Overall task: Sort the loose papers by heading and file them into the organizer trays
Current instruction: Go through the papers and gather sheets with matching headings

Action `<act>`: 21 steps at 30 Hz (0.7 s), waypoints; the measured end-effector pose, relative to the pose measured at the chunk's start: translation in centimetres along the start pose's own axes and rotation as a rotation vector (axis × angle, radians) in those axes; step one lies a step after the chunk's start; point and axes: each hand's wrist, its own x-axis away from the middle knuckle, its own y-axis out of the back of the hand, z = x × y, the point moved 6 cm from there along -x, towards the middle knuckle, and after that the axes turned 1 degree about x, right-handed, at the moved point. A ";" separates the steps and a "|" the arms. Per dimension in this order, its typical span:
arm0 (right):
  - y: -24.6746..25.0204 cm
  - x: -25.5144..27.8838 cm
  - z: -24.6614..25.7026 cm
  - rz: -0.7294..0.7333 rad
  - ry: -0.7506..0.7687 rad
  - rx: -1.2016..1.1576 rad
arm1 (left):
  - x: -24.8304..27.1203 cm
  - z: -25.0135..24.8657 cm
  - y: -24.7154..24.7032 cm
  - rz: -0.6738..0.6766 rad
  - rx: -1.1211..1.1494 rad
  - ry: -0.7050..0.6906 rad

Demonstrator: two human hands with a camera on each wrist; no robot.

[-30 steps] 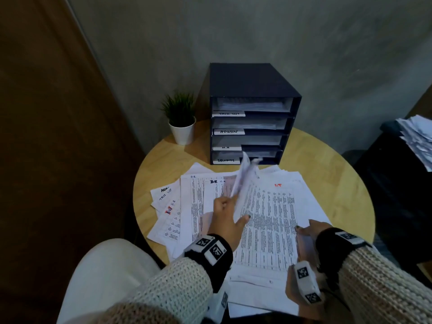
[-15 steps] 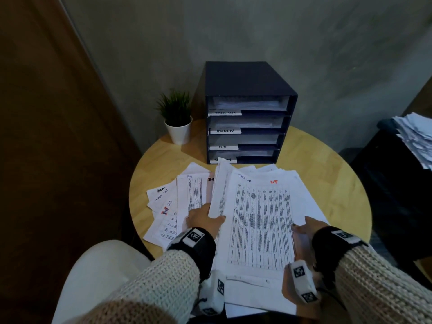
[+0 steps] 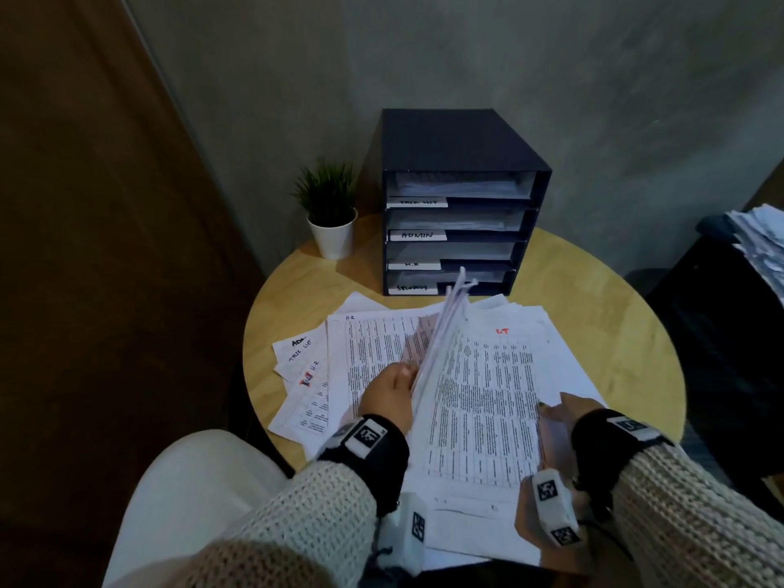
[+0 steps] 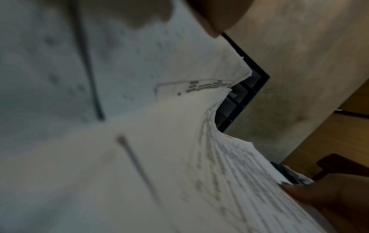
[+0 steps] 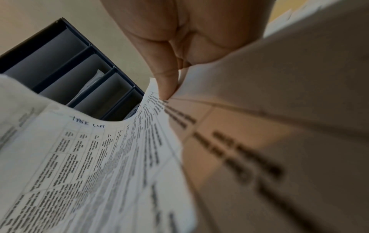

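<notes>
A pile of printed papers covers the near half of the round wooden table; its top sheet has a red "I.T" heading. My left hand grips a few sheets lifted on edge, baring a sheet headed "H.R". My right hand pinches the pile's right edge; in the right wrist view a fingertip presses between sheets beside one headed "TASK LIST". The dark organizer stands behind with labelled trays, some holding paper. The left wrist view shows curled sheets.
A small potted plant stands left of the organizer. More headed sheets fan out at the pile's left. A dark cabinet at the right carries another paper stack. Grey wall behind, a white rounded seat at lower left.
Half a second ago the sheets lay flat under my left hand; now that hand has lifted a few up on edge again. The right hand has stayed at the pile's right edge.
</notes>
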 end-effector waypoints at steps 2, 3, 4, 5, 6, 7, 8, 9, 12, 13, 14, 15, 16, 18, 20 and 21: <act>0.0 -0.1 0.0 0.002 0.000 -0.007 | -0.9 1.5 0.5 0.020 -0.179 0.090; 0.0 -0.1 0.0 0.004 0.001 -0.003 | -1.3 2.1 1.2 -0.026 -0.241 0.136; -0.1 0.0 0.0 0.005 0.001 -0.002 | -1.4 2.8 2.1 -0.089 -0.282 0.193; -0.1 -0.1 -0.1 0.003 0.002 -0.003 | -1.4 3.6 2.8 -0.135 -0.300 0.267; -0.1 -0.2 -0.2 -0.003 0.001 -0.011 | -1.4 4.2 3.5 -0.158 -0.305 0.335; -0.2 -0.3 -0.2 -0.006 -0.001 -0.015 | -1.4 4.7 4.1 -0.162 -0.301 0.386; -0.2 -0.3 -0.2 -0.009 0.000 -0.014 | -1.6 5.1 4.5 -0.163 -0.281 0.420; -0.2 -0.3 -0.3 -0.007 -0.003 -0.011 | -1.9 5.4 4.8 -0.167 -0.254 0.433; -0.3 -0.4 -0.2 -0.007 -0.003 -0.024 | -2.5 5.8 5.3 -0.184 -0.197 0.393; -0.3 -0.4 -0.1 -0.004 -0.003 -0.021 | -2.6 5.6 5.4 -0.167 -0.204 0.356; -0.3 -0.4 -0.1 -0.004 -0.005 -0.018 | -2.5 5.4 5.3 -0.138 -0.249 0.328; -0.3 -0.4 -0.1 -0.008 -0.005 -0.017 | -2.3 5.1 5.2 -0.104 -0.327 0.311; -0.2 -0.5 -0.1 -0.013 -0.003 -0.017 | -2.1 4.7 5.1 -0.077 -0.421 0.304; -0.2 -0.4 -0.1 -0.019 -0.002 -0.015 | -1.7 4.3 4.9 -0.081 -0.522 0.290; -0.2 -0.4 -0.2 -0.018 -0.008 -0.015 | -1.4 4.0 4.8 -0.126 -0.506 0.248; -0.3 -0.5 -0.2 -0.013 -0.009 -0.018 | -1.2 3.7 4.8 -0.149 -0.497 0.209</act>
